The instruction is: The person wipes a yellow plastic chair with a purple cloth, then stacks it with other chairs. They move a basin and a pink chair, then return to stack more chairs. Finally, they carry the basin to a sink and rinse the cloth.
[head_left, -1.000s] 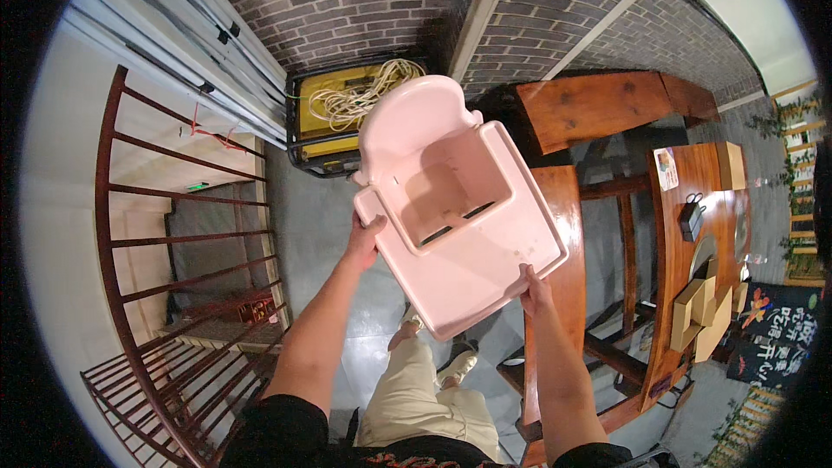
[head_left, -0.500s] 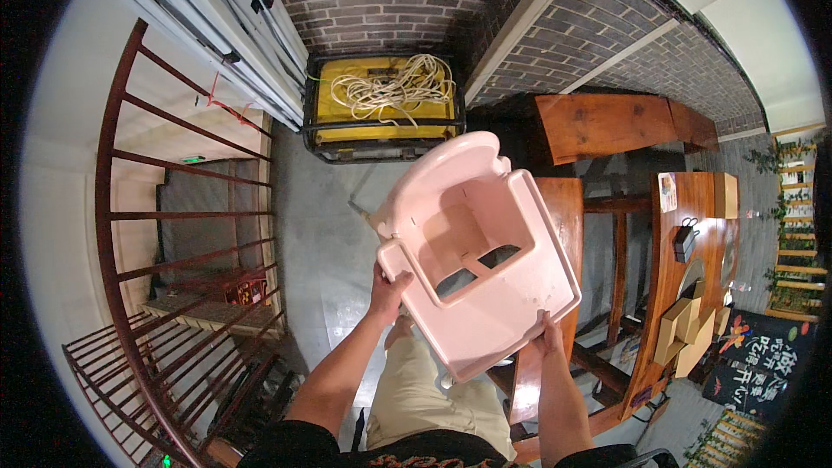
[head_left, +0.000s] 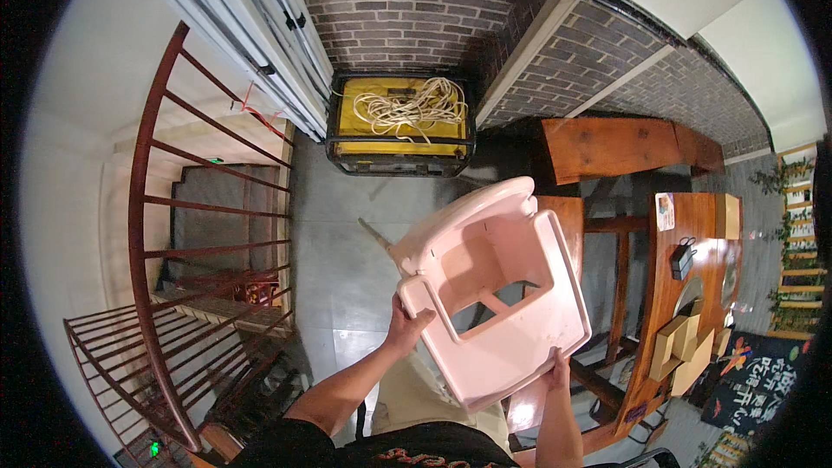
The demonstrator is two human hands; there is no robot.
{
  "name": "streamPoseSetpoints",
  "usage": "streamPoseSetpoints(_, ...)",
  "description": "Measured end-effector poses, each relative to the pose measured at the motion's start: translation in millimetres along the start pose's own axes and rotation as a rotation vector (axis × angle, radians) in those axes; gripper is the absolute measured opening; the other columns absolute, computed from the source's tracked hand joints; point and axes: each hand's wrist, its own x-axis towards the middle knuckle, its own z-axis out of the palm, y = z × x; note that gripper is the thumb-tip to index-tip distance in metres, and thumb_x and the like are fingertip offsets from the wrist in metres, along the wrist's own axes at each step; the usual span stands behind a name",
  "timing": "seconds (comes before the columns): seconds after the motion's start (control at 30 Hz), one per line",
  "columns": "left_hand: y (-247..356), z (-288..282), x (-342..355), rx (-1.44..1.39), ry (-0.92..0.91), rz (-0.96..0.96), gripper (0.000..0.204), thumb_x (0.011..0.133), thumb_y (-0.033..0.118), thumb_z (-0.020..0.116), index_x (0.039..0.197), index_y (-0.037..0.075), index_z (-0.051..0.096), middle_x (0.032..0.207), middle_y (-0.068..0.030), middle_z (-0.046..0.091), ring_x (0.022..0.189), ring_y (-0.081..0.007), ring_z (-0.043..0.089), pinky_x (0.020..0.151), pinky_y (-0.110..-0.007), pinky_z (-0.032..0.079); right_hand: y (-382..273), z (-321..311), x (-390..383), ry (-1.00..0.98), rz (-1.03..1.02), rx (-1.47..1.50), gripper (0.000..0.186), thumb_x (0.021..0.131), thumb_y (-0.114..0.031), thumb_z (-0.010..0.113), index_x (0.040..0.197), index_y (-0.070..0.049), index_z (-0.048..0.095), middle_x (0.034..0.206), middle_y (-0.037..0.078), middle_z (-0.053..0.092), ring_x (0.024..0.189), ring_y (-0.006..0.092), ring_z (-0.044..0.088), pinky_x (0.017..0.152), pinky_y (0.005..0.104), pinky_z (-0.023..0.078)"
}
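Note:
A pink plastic high chair (head_left: 520, 338) with a wide front tray and a curved backrest is held in front of my body, seen from above. My left hand (head_left: 409, 326) grips the tray's left edge, with the thumb on top. At the tray's lower right edge my right hand (head_left: 557, 367) has hold, its fingers mostly hidden beneath. One pale leg of the chair shows past the backrest on the left. The other legs are largely hidden under the seat.
A yellow generator (head_left: 347, 121) in a black frame, topped with a coiled white cable (head_left: 407, 108), stands by the brick wall. Rusty-red metal railing (head_left: 143, 208) runs along the left. Wooden benches (head_left: 607, 147) and a wooden table (head_left: 646, 329) with cardboard boxes (head_left: 685, 338) are on the right.
The high chair and both hands have shifted slightly right and down in the picture. The surroundings have shifted too as the view moved. Both hands keep their hold.

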Motion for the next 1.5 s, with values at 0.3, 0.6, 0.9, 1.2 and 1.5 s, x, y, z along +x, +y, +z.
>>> streamPoseSetpoints(0.3,-1,7,-57,0.056,0.044,-0.011,0.073,0.087,0.005,0.070,0.141,0.007,0.022,0.128,-0.0112,0.046,0.116,-0.0195,0.051,0.100,-0.037,0.047,-32,12,-43,0.062,0.000,-0.045,0.045,0.093,-0.022,0.071,0.132,-0.018,0.049,0.107,-0.002,0.058,0.100,0.0183,0.059,0.090,0.0410,0.054)
streamPoseSetpoints(0.6,-60,-15,-113,-0.144,0.182,0.016,0.080,0.090,0.009,0.071,0.149,0.023,0.019,0.139,-0.0063,0.043,0.127,-0.0250,0.046,0.107,-0.047,0.043,-45,-5,-4,-0.109,0.089,-0.182,0.053,0.087,-0.019,0.073,0.133,-0.013,0.048,0.106,0.003,0.061,0.095,0.0182,0.061,0.075,0.0369,0.056)
streamPoseSetpoints(0.9,-30,-10,-152,-0.417,0.475,0.088,0.076,0.092,0.004,0.065,0.153,0.021,0.021,0.147,-0.0076,0.039,0.134,-0.0268,0.043,0.110,-0.047,0.041,-68,155,30,-0.297,0.200,-0.375,0.059,0.084,-0.007,0.078,0.132,-0.013,0.045,0.093,0.001,0.058,0.074,0.0128,0.056,0.059,0.0294,0.049)
streamPoseSetpoints(1.2,-25,-40,-86,-0.410,0.557,0.175,0.083,0.093,0.007,0.069,0.153,0.031,0.018,0.143,-0.0048,0.043,0.126,-0.0252,0.050,0.104,-0.045,0.048,-78,262,104,-0.483,0.181,-0.449,0.051,0.088,-0.007,0.075,0.131,-0.016,0.050,0.103,0.000,0.065,0.086,0.0140,0.059,0.074,0.0358,0.054)
streamPoseSetpoints(1.5,-33,-28,24,-0.474,0.486,0.235,0.079,0.091,0.011,0.073,0.150,0.027,0.022,0.143,-0.0044,0.045,0.127,-0.0225,0.049,0.102,-0.043,0.049,-105,345,180,-0.520,0.094,-0.484,0.057,0.085,-0.005,0.077,0.132,-0.017,0.048,0.101,0.001,0.061,0.079,0.0119,0.056,0.069,0.0301,0.050)
